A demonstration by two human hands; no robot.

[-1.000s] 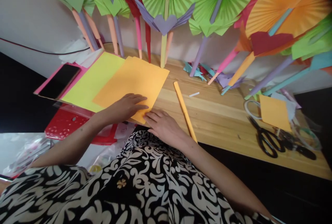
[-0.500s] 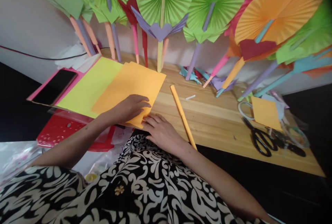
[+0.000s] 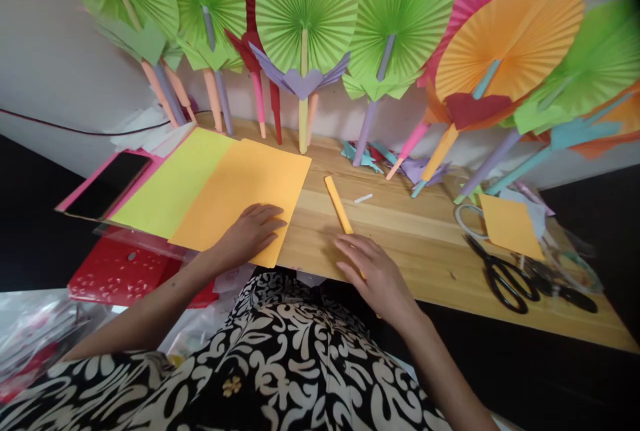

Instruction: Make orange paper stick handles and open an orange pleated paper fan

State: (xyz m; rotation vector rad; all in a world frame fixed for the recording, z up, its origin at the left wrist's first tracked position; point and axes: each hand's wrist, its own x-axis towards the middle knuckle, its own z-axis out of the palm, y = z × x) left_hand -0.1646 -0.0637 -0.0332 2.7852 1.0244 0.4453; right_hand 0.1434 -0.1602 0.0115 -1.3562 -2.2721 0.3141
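While the left hand (image 3: 253, 231) lies flat, fingers spread, on the near right corner of the orange sheet (image 3: 245, 194) at centre left of the frame, the right hand (image 3: 373, 271) rests open over the near end of the rolled orange stick (image 3: 339, 206) at centre. That stick runs from the near edge of the surface (image 3: 425, 244) up and slightly left toward the paper fans (image 3: 305, 11), so the right hand is plainly the nearer one. Neither hand grips anything. Half a second ago the right hand lay beside the sheet's corner; it has since moved rightward onto the stick.
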